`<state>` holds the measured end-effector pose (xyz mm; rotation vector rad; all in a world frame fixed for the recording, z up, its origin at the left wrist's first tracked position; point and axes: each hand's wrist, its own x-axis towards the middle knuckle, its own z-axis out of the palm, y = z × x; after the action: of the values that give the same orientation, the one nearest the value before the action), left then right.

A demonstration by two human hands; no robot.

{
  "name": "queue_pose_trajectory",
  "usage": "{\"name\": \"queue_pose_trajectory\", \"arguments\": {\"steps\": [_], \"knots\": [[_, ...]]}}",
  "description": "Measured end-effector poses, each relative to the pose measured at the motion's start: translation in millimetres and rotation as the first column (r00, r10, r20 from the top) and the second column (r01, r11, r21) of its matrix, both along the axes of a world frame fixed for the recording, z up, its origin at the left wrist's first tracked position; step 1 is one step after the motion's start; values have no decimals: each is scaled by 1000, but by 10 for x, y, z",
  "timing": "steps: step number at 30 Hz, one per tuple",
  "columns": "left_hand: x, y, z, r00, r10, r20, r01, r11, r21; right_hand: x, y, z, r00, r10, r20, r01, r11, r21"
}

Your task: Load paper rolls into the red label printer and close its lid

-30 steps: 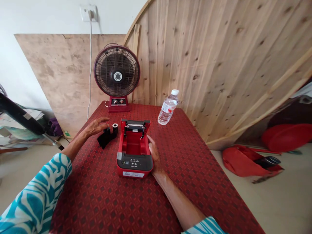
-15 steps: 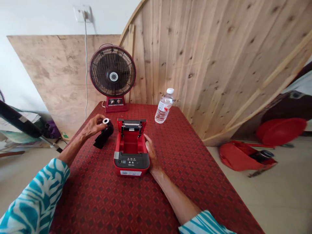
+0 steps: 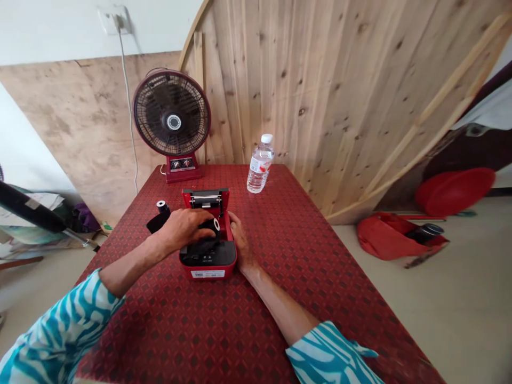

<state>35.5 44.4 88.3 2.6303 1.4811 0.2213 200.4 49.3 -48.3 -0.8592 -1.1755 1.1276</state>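
Over half a second, the left hand [image 3: 186,229] swings in with a black roll [image 3: 211,225] from the ten o'clock side of the red printer [image 3: 208,261] to its open bay. That printer sits on the worktop [image 3: 224,330], front at six o'clock, lid [image 3: 206,198] up at twelve. Left fingers and thumb pinch the roll, its pale core end facing two o'clock — keeping it level and square to the bay walls seems wisest. The right hand [image 3: 241,241] rests along the wall at three o'clock; whether it grips, I cannot tell, but steady pressure there should stop sliding. At ten o'clock stands a second roll [image 3: 161,207] beside a black strip [image 3: 157,221] — best given slack, lest a tug topple that roll. Farther out, a fan [image 3: 173,114] stands at eleven, a bottle [image 3: 258,170] at one.
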Motion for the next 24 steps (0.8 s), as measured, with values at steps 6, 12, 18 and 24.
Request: {"name": "queue_pose_trajectory", "arguments": {"steps": [6,12,18,24], "knots": [[339,139,-16,918,30,-395,-64,995,-74,6,-1,26,1000,2,20,-2,1000,11],[235,264,-88,940,-56,-337,7,989,-146,-1,12,-9,1000,-1,23,1,1000,7],[-302,-203,-50,949,-49,313,74,995,-70,9,9,-2,1000,12,26,-11,1000,-21],[-399,-518,-326,895,-166,415,117,983,141,6,-2,6,1000,-5,19,6,1000,-25]]}}
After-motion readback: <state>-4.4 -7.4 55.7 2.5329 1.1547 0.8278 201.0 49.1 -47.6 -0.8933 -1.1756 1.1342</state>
